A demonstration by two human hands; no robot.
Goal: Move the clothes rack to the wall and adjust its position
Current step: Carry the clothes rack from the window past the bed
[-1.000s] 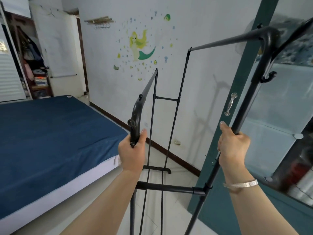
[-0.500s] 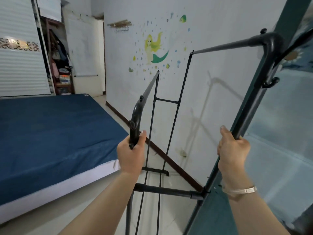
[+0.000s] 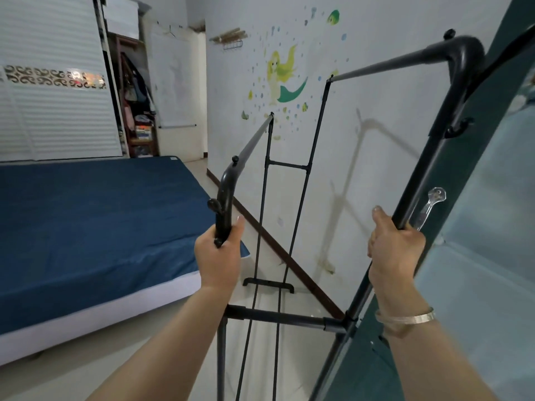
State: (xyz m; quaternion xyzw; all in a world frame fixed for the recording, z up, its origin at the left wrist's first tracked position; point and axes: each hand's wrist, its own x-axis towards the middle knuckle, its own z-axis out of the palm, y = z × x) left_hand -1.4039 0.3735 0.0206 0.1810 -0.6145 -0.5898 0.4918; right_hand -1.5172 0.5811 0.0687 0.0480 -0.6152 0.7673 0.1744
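Note:
A black metal clothes rack [image 3: 286, 316] with two top rails stands in front of me, empty, stretching away alongside the white wall [image 3: 362, 134]. My left hand [image 3: 218, 250] is closed around the rack's near left upright, just below its curved top. Gripping the near right upright is my right hand [image 3: 393, 250], a bracelet on its wrist. The rack's far foot [image 3: 269, 283] rests on the floor close to the brown skirting board.
A bed with a blue mattress [image 3: 95, 227] fills the left side, leaving a narrow floor strip. A teal door with a clear handle [image 3: 431, 206] is directly right of the rack. A mermaid sticker [image 3: 285, 79] marks the wall. A white wardrobe [image 3: 55, 82] and cluttered shelves [image 3: 137, 111] stand at the back.
The view has swung left, showing more of the wardrobe and bed. The rack appears to have shifted with it along the wall. Both hands keep their grips on the uprights.

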